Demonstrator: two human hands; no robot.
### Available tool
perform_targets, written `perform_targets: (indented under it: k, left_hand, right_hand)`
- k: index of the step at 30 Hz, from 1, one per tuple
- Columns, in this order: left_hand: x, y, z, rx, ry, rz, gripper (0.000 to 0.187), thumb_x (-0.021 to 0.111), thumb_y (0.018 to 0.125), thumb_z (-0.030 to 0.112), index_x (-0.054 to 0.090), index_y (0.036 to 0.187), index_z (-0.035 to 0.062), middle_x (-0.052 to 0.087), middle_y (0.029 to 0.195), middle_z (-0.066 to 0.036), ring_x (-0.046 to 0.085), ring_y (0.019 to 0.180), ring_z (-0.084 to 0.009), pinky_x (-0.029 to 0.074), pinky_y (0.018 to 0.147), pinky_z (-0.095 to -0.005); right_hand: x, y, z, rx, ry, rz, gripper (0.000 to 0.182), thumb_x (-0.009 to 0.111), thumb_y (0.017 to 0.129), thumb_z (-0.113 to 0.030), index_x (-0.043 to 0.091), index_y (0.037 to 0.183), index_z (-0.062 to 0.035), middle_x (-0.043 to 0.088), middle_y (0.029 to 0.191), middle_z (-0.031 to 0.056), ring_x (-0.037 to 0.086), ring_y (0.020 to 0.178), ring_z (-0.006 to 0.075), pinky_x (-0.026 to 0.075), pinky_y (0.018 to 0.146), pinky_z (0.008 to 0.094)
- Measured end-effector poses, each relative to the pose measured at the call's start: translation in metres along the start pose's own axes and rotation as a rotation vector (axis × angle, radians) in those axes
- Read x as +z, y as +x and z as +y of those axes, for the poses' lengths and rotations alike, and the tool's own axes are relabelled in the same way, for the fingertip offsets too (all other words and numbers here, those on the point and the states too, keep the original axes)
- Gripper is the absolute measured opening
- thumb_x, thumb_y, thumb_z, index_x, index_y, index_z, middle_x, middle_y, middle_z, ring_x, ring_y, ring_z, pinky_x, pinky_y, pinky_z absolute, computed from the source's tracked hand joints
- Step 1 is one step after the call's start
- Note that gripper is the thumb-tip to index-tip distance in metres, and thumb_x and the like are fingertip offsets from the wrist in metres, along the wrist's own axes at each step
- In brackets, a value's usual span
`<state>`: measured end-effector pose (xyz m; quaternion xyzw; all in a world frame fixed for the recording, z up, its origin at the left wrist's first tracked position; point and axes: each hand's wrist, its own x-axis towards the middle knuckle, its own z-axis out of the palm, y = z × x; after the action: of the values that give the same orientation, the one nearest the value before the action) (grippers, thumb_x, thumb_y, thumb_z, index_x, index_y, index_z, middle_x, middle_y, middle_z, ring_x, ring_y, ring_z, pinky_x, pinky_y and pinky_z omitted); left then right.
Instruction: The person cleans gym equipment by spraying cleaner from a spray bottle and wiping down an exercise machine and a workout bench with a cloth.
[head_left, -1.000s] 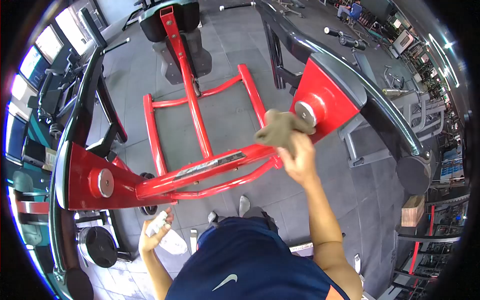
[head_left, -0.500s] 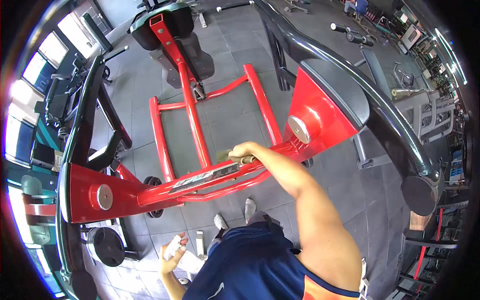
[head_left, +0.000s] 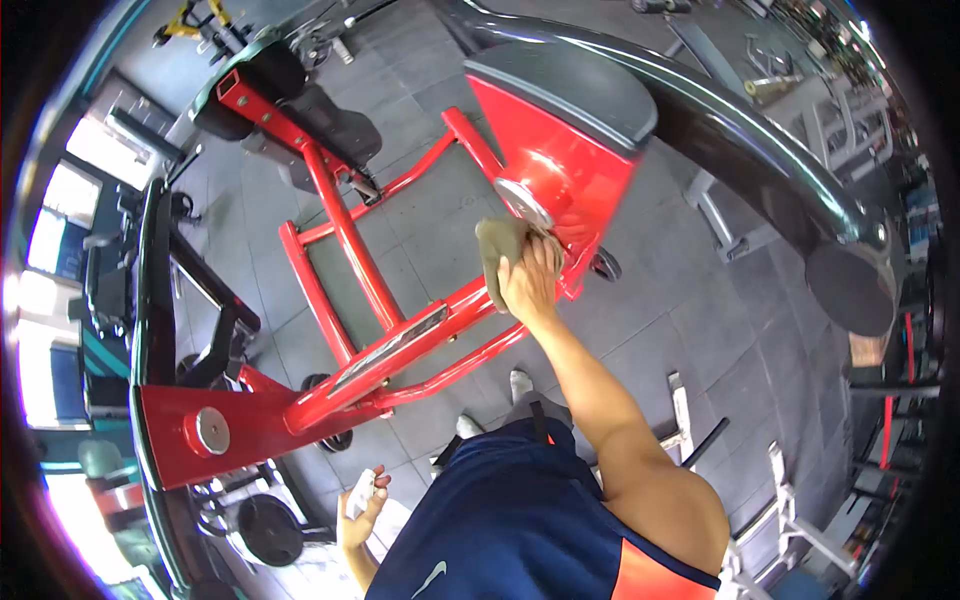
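My right hand (head_left: 530, 278) is closed over an olive-brown cloth (head_left: 500, 248). It presses the cloth against the red machine frame (head_left: 600, 185), at the right end of the crossbar and just below a round metal cap (head_left: 525, 203). Part of the cloth hangs loose to the left of my fingers. Low in the view, my left hand (head_left: 358, 515) is wrapped round what looks like a white spray bottle (head_left: 366, 490), held apart from the machine. My fingers and the bright floor behind hide much of its shape.
Black tubular arms (head_left: 740, 130) curve along the machine's right side. A dark padded seat (head_left: 250, 85) stands beyond the red base. Weight plates (head_left: 270, 530) sit at lower left, and white metal stands (head_left: 785, 500) at lower right. My feet are on grey floor tiles.
My right hand has slid the cloth rightward and up along the crossbar to the area by the metal cap. My view has shifted and turned; the left hand still holds the white bottle.
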<state>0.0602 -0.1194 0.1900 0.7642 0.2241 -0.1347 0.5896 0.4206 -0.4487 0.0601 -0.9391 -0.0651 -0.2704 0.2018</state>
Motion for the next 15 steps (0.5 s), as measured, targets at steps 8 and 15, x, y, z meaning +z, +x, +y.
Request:
perform_targets:
  k: [8,15]
  left_hand:
    - [-0.025,0.028,0.017,0.013,0.035,-0.080,0.029,0.070,0.093,0.013,0.070,0.114,-0.0066,0.072,0.111,-0.013,0.065,0.103,-0.0175,0.047,0.096,-0.0320]
    - [-0.035,0.047,0.043,0.066,0.171,-0.156,0.031,0.071,0.093,0.012,0.067,0.120,-0.0041,0.071,0.106,-0.008,0.065,0.096,-0.0146,0.050,0.087,-0.0290]
  right_hand:
    - [0.111,-0.078,-0.039,0.845,0.656,0.593,0.053,0.036,0.105,-0.035,0.053,0.134,0.0056,0.053,0.136,0.0273,0.042,0.133,0.0434,0.027,0.114,0.0504]
    - [0.109,-0.028,0.046,1.752,1.548,0.800,0.056,0.033,0.103,-0.040,0.051,0.133,0.0038,0.058,0.134,0.0219,0.060,0.117,0.0340,0.047,0.097,0.0468]
